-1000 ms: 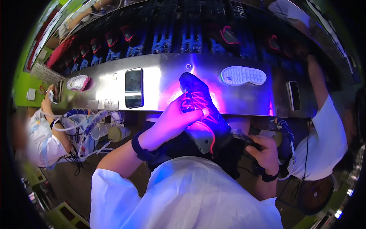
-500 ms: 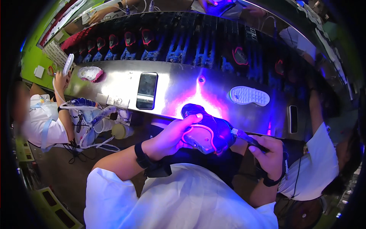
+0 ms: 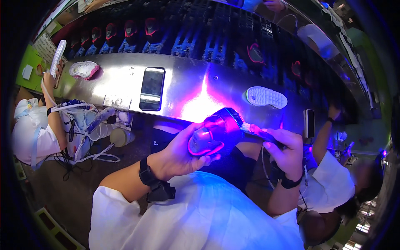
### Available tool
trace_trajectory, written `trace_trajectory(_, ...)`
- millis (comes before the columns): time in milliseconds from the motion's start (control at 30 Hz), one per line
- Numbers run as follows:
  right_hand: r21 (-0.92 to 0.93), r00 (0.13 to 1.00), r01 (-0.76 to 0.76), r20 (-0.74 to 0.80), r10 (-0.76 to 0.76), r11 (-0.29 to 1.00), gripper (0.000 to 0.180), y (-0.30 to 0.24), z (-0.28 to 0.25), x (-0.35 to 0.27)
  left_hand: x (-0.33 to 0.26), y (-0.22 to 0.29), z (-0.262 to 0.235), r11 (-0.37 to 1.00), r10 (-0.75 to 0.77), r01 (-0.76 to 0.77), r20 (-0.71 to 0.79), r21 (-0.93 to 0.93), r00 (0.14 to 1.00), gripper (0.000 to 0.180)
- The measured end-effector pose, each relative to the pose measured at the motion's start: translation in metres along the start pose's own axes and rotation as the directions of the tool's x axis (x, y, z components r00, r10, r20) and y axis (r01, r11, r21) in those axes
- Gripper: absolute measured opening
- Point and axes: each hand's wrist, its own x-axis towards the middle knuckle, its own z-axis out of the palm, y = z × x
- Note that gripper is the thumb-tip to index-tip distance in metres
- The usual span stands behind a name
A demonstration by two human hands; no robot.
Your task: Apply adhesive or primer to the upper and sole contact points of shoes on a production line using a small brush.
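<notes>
My left hand (image 3: 175, 152) is wrapped round a dark shoe upper (image 3: 207, 135), its thumb and fingers on the near side. A line along the upper's lower edge glows red-pink under the violet light. In my right hand (image 3: 287, 152) is a brush (image 3: 255, 129) with a dark handle, pinched between thumb and fingers. Its pale bristles touch, or nearly touch, the far right edge of the upper. Both things are held above my lap, just off the near edge of the metal bench (image 3: 175, 98).
On the bench lie a white sole (image 3: 266, 97), a phone (image 3: 152, 88), a white-and-pink shoe part (image 3: 84, 70) and a second phone (image 3: 309, 123). Behind runs a dark conveyor (image 3: 187, 29) carrying several uppers. A person at left holds a white sole (image 3: 58, 58); another person's arm (image 3: 323, 135) reaches in at right.
The upper has been turned in my left hand, its glowing outline now facing lower left. My right hand has shifted the brush up and slightly left to another edge. The whole view has moved a little.
</notes>
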Motion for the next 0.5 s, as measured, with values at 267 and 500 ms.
trace_trajectory(267,0.153,0.998,-0.047,-0.030,0.052,0.987,0.033,0.012,0.030,0.014,-0.003,0.006,-0.003,0.905,-0.195,0.238,0.154,-0.354,0.969,0.081)
trace_trajectory(500,0.221,0.995,0.017,-0.104,0.006,0.975,0.031,0.034,0.044,-0.021,0.009,0.000,0.019,0.977,-0.141,0.194,0.425,-0.084,0.894,0.069)
